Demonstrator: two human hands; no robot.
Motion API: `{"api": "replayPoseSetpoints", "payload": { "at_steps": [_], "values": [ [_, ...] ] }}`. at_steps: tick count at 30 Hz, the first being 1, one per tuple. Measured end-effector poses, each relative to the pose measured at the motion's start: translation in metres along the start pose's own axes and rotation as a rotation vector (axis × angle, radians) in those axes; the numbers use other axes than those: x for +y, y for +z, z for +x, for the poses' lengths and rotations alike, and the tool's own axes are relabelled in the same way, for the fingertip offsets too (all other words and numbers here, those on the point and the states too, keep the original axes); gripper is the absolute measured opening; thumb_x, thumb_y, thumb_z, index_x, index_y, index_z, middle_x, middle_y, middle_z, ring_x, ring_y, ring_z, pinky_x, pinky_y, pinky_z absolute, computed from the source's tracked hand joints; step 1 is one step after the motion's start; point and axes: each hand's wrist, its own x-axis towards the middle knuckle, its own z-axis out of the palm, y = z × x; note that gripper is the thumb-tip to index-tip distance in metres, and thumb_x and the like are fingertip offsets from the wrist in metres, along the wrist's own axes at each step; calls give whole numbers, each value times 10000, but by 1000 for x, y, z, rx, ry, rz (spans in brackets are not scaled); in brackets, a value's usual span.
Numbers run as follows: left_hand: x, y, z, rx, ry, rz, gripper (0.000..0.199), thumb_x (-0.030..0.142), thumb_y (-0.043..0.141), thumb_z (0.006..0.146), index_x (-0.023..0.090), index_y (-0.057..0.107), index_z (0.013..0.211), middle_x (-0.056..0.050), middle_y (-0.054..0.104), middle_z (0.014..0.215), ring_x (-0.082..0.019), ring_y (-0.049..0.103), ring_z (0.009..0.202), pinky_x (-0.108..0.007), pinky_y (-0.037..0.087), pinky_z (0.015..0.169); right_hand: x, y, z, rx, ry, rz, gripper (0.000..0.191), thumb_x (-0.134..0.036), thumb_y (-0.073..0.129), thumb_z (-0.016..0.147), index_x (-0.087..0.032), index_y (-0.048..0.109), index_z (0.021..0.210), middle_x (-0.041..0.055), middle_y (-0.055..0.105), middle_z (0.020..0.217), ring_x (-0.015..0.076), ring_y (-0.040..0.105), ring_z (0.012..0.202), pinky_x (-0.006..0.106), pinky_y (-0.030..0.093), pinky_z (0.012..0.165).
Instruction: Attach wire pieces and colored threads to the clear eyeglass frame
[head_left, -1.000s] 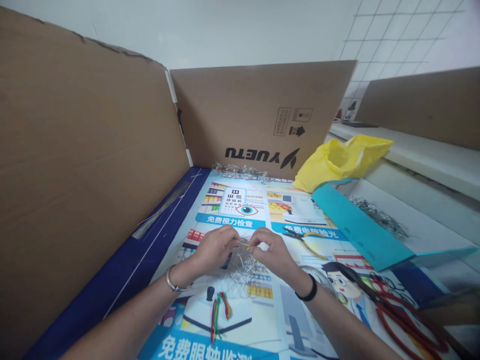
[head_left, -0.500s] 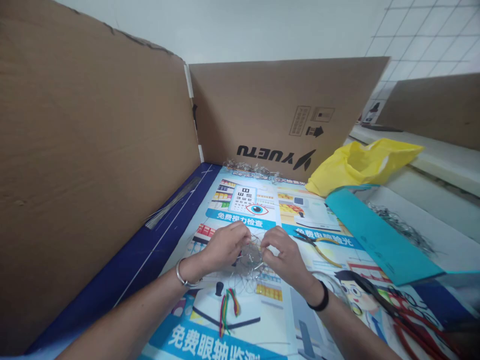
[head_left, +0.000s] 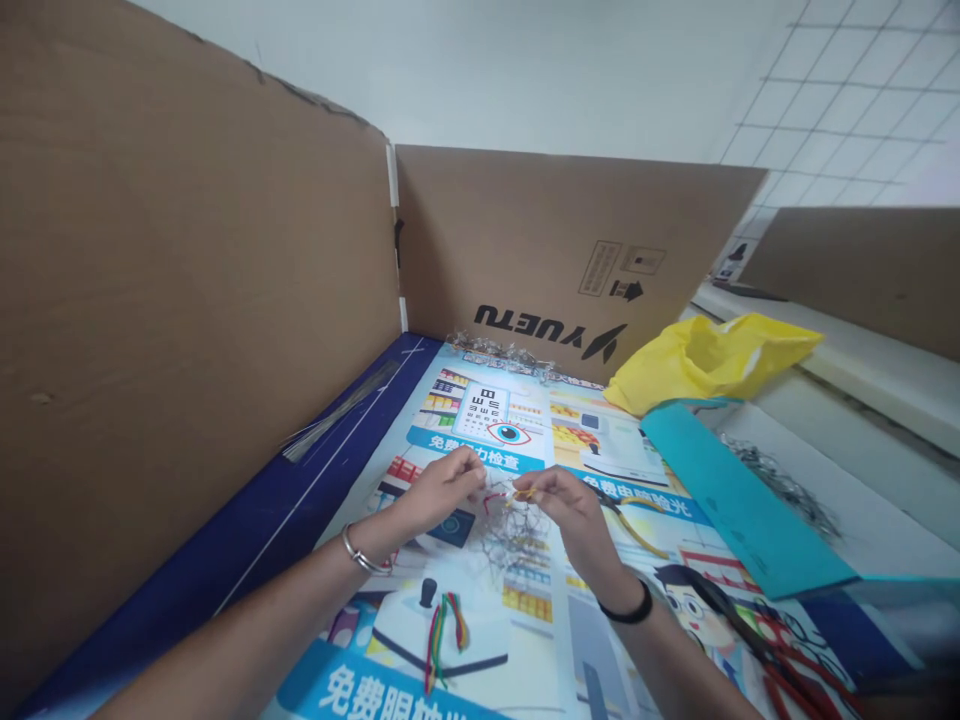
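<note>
My left hand (head_left: pixel 444 492), with a metal bangle at the wrist, has its thumb and fingertips pinched together. Whatever may be between them is too small to make out. Across a narrow gap, my right hand (head_left: pixel 564 500) pinches a short orange-yellow thread (head_left: pixel 523 494). Under both hands is a tangled piece of thin silvery wire (head_left: pixel 516 538), with a bit of red on its upper left side. Nearer to me, a small bunch of red, yellow and green threads (head_left: pixel 448 630) lies on the printed sheet.
Yellow-handled pliers (head_left: pixel 637 530) lie right of my right hand, and red-handled shears (head_left: pixel 772 650) lie closer in. A teal box (head_left: pixel 742 500) holds wire pieces beside a yellow bag (head_left: pixel 705 355). Cardboard panels (head_left: pixel 570 250) stand behind and left. More wire pieces (head_left: pixel 502 352) line the back.
My hands have moved apart, the left slightly to the left. An orange-yellow thread now shows at my right fingertips, and red shows by the wire. The view has tilted slightly.
</note>
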Motion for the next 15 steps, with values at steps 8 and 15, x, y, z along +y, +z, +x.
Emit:
{"api": "replayPoseSetpoints", "payload": {
  "at_steps": [8, 15],
  "values": [
    [-8, 7, 1, 21, -37, -168, 209, 281, 605, 793, 177, 544, 964, -6, 546, 844, -132, 513, 778, -266, 411, 702, -5, -3, 3, 44, -24, 138, 46, -218, 571, 728, -210, 549, 688, 45, 666, 870, 206, 604, 841, 358, 455, 780],
    [-2, 15, -3, -2, -75, -433, 355, 233, 658, 748, 187, 478, 1050, 10, 537, 823, -103, 525, 743, -245, 405, 678, -6, -5, 5, 37, -9, 213, 27, -216, 565, 686, -213, 552, 664, 43, 666, 853, 204, 603, 829, 354, 459, 770]
  ]
}}
